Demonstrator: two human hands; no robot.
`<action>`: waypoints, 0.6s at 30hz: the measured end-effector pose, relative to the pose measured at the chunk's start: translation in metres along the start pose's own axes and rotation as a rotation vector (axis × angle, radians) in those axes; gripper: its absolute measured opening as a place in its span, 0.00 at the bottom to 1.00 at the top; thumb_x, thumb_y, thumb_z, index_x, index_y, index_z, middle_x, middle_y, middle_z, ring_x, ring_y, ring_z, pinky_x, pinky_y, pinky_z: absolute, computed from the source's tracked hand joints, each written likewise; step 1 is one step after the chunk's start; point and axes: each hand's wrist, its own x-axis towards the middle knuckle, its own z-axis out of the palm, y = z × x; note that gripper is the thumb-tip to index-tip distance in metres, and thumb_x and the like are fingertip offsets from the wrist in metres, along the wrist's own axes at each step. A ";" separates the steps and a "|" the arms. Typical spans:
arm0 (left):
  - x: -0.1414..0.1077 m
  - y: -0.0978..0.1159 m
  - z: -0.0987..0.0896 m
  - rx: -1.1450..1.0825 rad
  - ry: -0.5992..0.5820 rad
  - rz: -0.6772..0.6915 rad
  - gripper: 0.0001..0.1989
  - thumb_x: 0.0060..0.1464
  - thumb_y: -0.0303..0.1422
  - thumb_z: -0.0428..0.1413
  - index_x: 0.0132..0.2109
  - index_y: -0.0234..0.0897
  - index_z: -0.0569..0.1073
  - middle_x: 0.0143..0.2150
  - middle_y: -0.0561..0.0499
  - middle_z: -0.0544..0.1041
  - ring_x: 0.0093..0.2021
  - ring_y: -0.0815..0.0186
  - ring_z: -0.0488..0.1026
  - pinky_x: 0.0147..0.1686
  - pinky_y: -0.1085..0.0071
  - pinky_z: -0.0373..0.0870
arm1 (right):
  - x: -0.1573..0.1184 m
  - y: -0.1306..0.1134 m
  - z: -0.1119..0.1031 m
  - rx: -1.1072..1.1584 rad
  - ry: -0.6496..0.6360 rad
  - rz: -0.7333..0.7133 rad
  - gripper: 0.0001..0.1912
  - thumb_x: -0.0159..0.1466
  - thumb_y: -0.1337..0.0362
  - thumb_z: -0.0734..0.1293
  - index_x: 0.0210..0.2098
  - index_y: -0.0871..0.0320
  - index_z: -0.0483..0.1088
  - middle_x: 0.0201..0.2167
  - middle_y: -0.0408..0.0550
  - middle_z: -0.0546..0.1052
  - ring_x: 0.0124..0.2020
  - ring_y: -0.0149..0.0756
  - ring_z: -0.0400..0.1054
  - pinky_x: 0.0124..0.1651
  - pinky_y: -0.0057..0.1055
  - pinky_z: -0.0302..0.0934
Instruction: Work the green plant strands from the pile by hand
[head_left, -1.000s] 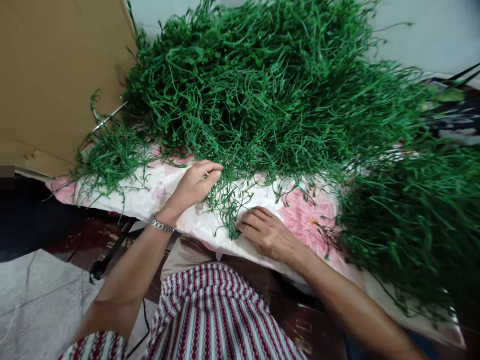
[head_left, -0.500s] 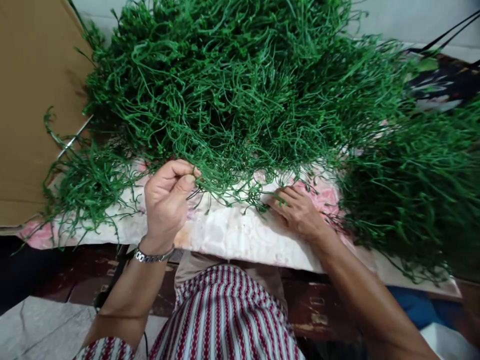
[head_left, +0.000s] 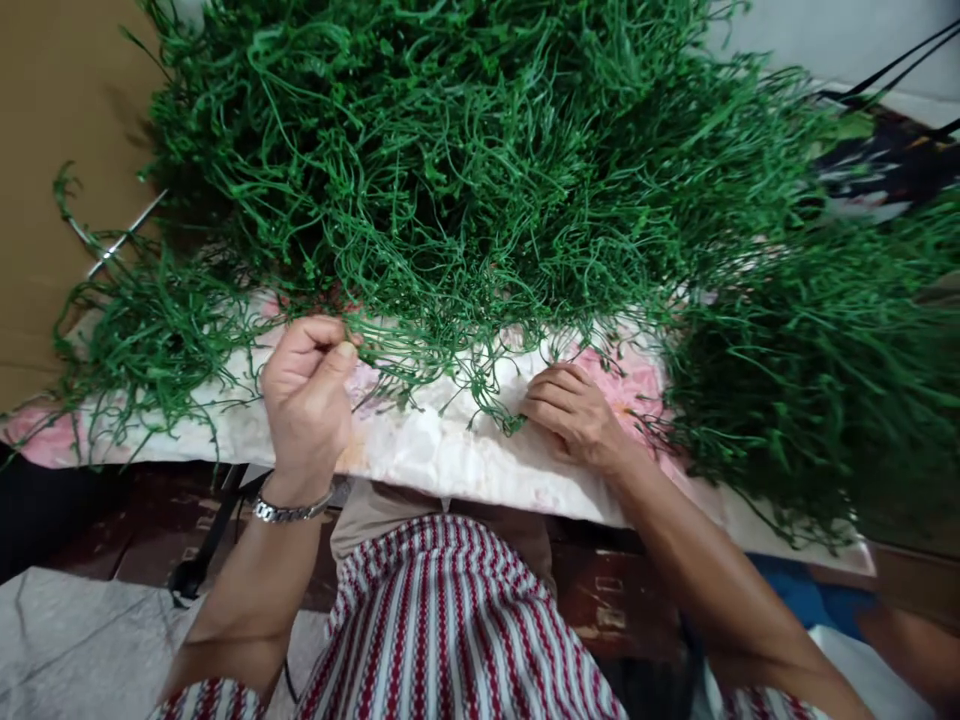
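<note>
My left hand (head_left: pixel 311 395) is closed in a pinch on the ends of a few thin green artificial plant stems (head_left: pixel 405 350). These run rightward from its fingertips, along the front of a large heap of the same stems (head_left: pixel 465 170). My right hand (head_left: pixel 570 415) lies on the flowered cloth (head_left: pixel 442 450), its fingers curled together and pointing left. Loose green tips (head_left: pixel 510 424) lie right by its fingertips; whatever is under those fingers is hidden.
A smaller pile of stems (head_left: pixel 157 340) lies at the left, by a thin metal rod (head_left: pixel 126 235) and a cardboard sheet (head_left: pixel 67 100). Another dense bunch (head_left: pixel 817 390) covers the right end. A blurred shape (head_left: pixel 915 650) shows at the lower right.
My left hand has shifted left with the stems in its pinch, which now stretch out straighter. Stems that lay over my right hand's fingers have come away. The whole view has shifted slightly.
</note>
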 end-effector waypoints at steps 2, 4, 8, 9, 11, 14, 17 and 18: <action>0.003 0.002 -0.009 -0.102 0.088 -0.030 0.06 0.39 0.23 0.55 0.27 0.37 0.65 0.28 0.54 0.64 0.31 0.70 0.64 0.39 0.68 0.65 | 0.000 0.000 -0.004 0.009 -0.005 0.014 0.10 0.57 0.72 0.57 0.36 0.56 0.66 0.31 0.48 0.74 0.38 0.36 0.66 0.47 0.42 0.57; 0.007 0.006 -0.020 -0.156 0.133 -0.046 0.07 0.38 0.23 0.52 0.26 0.37 0.62 0.27 0.54 0.62 0.32 0.70 0.64 0.40 0.67 0.65 | 0.000 -0.001 -0.009 0.003 0.000 0.021 0.09 0.56 0.73 0.58 0.34 0.57 0.67 0.30 0.48 0.73 0.38 0.37 0.65 0.47 0.41 0.57; 0.015 0.013 -0.031 -0.033 0.095 -0.070 0.07 0.44 0.24 0.48 0.25 0.38 0.56 0.28 0.54 0.59 0.33 0.69 0.64 0.40 0.66 0.65 | -0.002 -0.008 -0.018 0.011 0.010 0.034 0.09 0.54 0.74 0.58 0.31 0.58 0.67 0.27 0.47 0.73 0.37 0.36 0.65 0.45 0.40 0.58; 0.015 0.014 -0.031 -0.014 0.092 -0.068 0.08 0.45 0.24 0.47 0.25 0.38 0.54 0.28 0.54 0.58 0.33 0.69 0.64 0.39 0.66 0.65 | -0.003 -0.010 -0.019 0.024 0.005 0.037 0.09 0.54 0.74 0.58 0.31 0.58 0.67 0.27 0.47 0.73 0.36 0.36 0.65 0.45 0.40 0.58; 0.014 0.014 -0.025 -0.026 0.116 -0.053 0.09 0.45 0.23 0.47 0.25 0.38 0.53 0.28 0.54 0.58 0.32 0.70 0.63 0.38 0.67 0.66 | -0.007 -0.014 -0.020 0.048 0.007 0.056 0.08 0.55 0.74 0.58 0.30 0.59 0.67 0.28 0.48 0.72 0.36 0.36 0.65 0.44 0.39 0.58; 0.007 0.010 -0.006 -0.014 0.119 -0.030 0.09 0.42 0.23 0.49 0.25 0.39 0.56 0.27 0.53 0.59 0.31 0.69 0.62 0.37 0.67 0.66 | -0.010 -0.020 -0.021 0.097 0.042 0.110 0.07 0.57 0.73 0.58 0.30 0.59 0.66 0.27 0.49 0.72 0.35 0.36 0.64 0.41 0.38 0.59; -0.011 0.002 0.016 0.065 0.025 -0.033 0.06 0.44 0.26 0.53 0.27 0.39 0.61 0.27 0.53 0.62 0.30 0.68 0.63 0.35 0.68 0.66 | -0.005 -0.029 -0.021 0.195 0.105 0.135 0.05 0.59 0.72 0.58 0.31 0.59 0.64 0.27 0.49 0.71 0.33 0.35 0.64 0.39 0.37 0.59; -0.019 -0.001 0.023 0.078 -0.011 -0.041 0.06 0.45 0.28 0.54 0.28 0.39 0.63 0.28 0.53 0.63 0.30 0.69 0.63 0.33 0.69 0.65 | -0.002 -0.033 -0.021 0.231 0.138 0.137 0.05 0.60 0.72 0.58 0.31 0.59 0.63 0.26 0.48 0.70 0.32 0.35 0.64 0.38 0.36 0.59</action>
